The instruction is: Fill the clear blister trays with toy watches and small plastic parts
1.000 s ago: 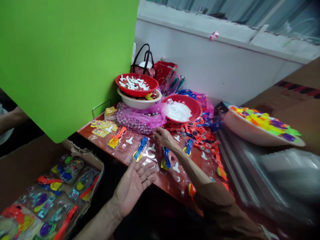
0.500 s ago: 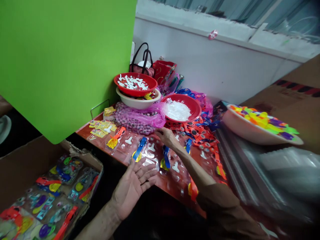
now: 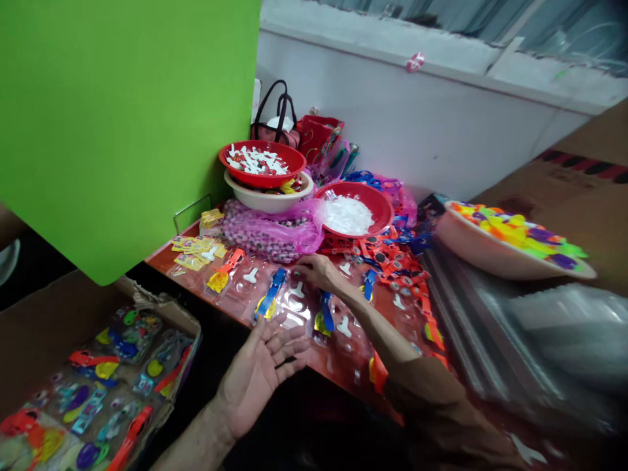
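My left hand (image 3: 265,366) is held palm up at the table's front edge, fingers spread and nothing in it. My right hand (image 3: 321,273) reaches over the table, its fingers bent together just above the clear plastic blister trays (image 3: 338,350). What its fingertips hold, if anything, is too small to make out. Left of its forearm, a white Y-shaped piece (image 3: 297,290) lies in a tray between a blue toy watch (image 3: 271,293) and another blue toy watch (image 3: 326,313). Behind the hand is a pink plastic bag (image 3: 307,229) of small round beads.
Two stacked basins, the upper red basin (image 3: 230,167) with white pieces, stand behind. Another red basin (image 3: 383,209) holds clear plastic bits. At right are a bowl (image 3: 475,245) of colourful pieces and stacked plastic sheets (image 3: 495,333). A cardboard box (image 3: 191,340) of packed toys sits lower left.
My right hand has moved a little left and down from the bead bag to the trays. My left hand stays almost still, and the view has shifted slightly.
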### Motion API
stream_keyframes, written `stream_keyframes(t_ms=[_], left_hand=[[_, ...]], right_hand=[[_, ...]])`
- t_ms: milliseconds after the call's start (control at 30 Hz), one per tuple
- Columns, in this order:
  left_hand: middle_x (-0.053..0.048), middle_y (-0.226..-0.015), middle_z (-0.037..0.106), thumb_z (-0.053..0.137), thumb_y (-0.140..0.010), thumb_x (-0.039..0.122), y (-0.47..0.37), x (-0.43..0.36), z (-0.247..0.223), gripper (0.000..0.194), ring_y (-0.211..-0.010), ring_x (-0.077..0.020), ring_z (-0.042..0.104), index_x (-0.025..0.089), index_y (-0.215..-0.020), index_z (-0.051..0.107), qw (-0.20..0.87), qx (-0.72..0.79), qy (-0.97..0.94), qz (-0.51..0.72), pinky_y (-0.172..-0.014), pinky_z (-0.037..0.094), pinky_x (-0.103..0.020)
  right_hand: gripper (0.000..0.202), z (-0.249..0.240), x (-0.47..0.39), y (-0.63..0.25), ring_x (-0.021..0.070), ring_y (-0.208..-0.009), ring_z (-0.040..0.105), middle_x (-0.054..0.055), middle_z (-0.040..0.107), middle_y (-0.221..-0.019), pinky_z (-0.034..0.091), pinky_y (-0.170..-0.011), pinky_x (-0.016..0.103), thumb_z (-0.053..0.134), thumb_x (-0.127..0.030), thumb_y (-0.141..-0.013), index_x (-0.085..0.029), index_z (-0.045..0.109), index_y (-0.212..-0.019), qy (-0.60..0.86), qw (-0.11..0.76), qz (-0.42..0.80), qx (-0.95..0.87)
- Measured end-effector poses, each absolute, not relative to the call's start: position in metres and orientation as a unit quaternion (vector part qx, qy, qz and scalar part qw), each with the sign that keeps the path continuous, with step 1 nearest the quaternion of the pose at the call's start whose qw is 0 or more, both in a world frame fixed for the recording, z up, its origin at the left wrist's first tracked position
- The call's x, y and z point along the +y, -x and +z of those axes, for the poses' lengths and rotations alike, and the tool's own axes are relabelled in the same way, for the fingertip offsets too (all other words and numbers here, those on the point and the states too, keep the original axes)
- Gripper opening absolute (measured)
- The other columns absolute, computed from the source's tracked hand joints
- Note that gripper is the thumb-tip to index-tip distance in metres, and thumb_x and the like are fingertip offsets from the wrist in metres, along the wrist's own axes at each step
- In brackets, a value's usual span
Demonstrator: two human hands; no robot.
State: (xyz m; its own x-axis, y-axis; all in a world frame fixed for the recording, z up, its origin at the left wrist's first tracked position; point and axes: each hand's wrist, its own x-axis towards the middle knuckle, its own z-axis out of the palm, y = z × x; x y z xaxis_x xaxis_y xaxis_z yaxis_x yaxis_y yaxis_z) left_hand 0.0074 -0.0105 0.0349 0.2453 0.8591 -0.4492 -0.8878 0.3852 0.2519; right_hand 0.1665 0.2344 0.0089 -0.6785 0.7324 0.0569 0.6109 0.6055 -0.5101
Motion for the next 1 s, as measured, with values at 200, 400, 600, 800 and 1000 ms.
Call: stream_keyframes(t_ms=[200,400,600,800,1000], left_hand=[[-0.022,-0.129,0.067,0.039,-0.105,0.045,-0.008,-0.006,0.028,0.050,-0.104,-0.0279,0.072,0.012,-0.143,0.042,0.792,0.264,0.046,0.549,-0.093,0.054,-0.042],[-0.020,-0.128,0.068,0.038,-0.104,0.049,-0.001,0.002,0.014,0.058,-0.101,-0.0270,0.073,0.016,-0.152,0.034,0.803,0.254,0.051,0.537,-0.091,0.054,-0.043],[-0.018,-0.122,0.072,0.054,-0.099,0.048,0.015,0.011,0.018,0.050,-0.101,-0.0276,0.073,0.017,-0.138,0.052,0.808,0.240,0.024,0.538,-0.094,0.054,-0.043],[-0.018,-0.124,0.072,0.066,-0.093,0.047,0.025,0.015,0.020,0.052,-0.102,-0.0281,0.073,0.018,-0.135,0.057,0.811,0.203,-0.009,0.549,-0.095,0.053,-0.043],[-0.017,-0.121,0.073,0.054,-0.100,0.045,0.025,0.011,0.022,0.044,-0.100,-0.0264,0.074,0.018,-0.135,0.056,0.807,0.211,-0.012,0.551,-0.095,0.053,-0.043]], right_hand=[[0.009,-0.001,0.241,-0.166,0.0152,-0.069,0.058,0.003,0.068,-0.077,0.043,-0.065,0.024,0.062,-0.022,-0.090,-0.015,0.068,-0.087,0.388,0.147,0.199,-0.888],[0.011,0.019,0.238,-0.168,0.0157,-0.070,0.057,0.005,0.068,-0.079,0.042,-0.065,0.026,0.059,-0.016,-0.088,-0.015,0.067,-0.081,0.356,0.150,0.185,-0.903],[0.022,0.102,0.256,-0.171,0.0120,-0.056,0.048,-0.001,0.059,-0.063,0.037,-0.053,0.024,0.057,-0.029,-0.090,-0.017,0.069,-0.077,0.339,0.143,0.249,-0.896],[0.032,0.157,0.287,-0.165,0.0125,-0.058,0.053,0.002,0.063,-0.067,0.042,-0.054,0.025,0.061,-0.045,-0.090,-0.016,0.069,-0.080,0.339,0.306,0.272,-0.847],[0.017,0.124,0.329,-0.132,0.0158,-0.064,0.061,0.004,0.073,-0.076,0.047,-0.063,0.027,0.060,-0.024,-0.087,-0.017,0.075,-0.085,0.324,0.184,0.203,-0.906]])
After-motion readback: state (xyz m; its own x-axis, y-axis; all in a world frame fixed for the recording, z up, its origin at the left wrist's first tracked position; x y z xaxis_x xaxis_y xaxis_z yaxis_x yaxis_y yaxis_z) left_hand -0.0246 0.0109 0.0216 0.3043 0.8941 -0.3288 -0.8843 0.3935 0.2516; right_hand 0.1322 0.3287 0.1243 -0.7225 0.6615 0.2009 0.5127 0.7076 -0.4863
